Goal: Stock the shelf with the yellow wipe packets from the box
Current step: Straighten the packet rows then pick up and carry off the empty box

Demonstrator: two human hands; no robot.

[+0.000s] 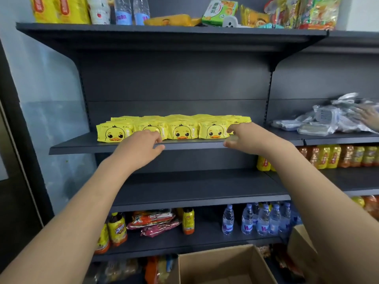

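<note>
Packets (182, 131) behind shelf (78, 143) lip; left hand (141, 143), right hand (247, 138) there.

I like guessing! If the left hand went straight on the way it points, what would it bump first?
Most likely the second yellow duck packet from the left, in the front row on the shelf. The left hand points right at it and may touch it; depth is unclear.

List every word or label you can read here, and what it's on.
"H": water bottles, bottom right; the rest is too small to read.
"uan": top bottle, on its blue label, cut off.
Packets: corner print too blurred to read.
Green pack, orange bottle: Chinese characters, unreadable.
</note>
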